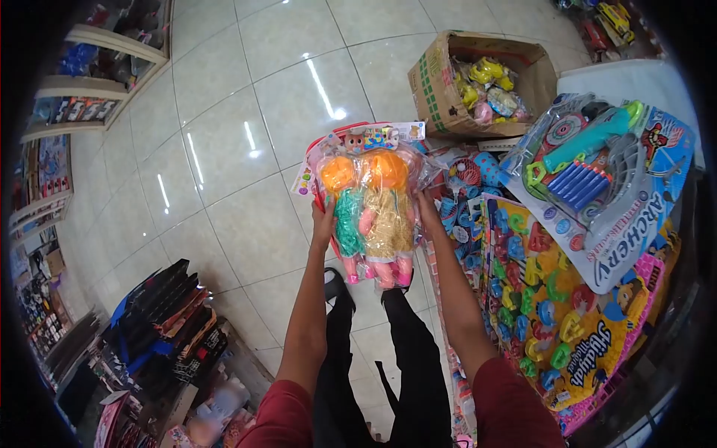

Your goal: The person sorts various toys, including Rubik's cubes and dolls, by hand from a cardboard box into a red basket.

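A: Holding a doll pack [371, 201] up in front of the body, both hands grip its sides. Which way does it run?

B: Its long axis runs away from the wearer: header card at the far end, the dolls' feet at the near end, above the tiled floor [246, 127]. Two dolls lie side by side inside the clear bag, both orange-haired, one in a green dress, one in gold.

A: And the hands?

B: The left hand [324, 222] is curled round the pack's left edge, the right hand [426, 213] round its right edge; both are closed on it, fingers mostly hidden behind the plastic.

A: Any containers?

B: A cardboard box [448, 82] stands open on the floor beyond the pack, holding bagged yellow and pink toys.

A: Any writing?

B: On the right, a blister-packed toy gun set [597, 187] with blue darts reads "ARCHERY". Beneath it, a letters card [553, 313] of coloured plastic shapes has print too warped to read surely. The header card's print is too small.
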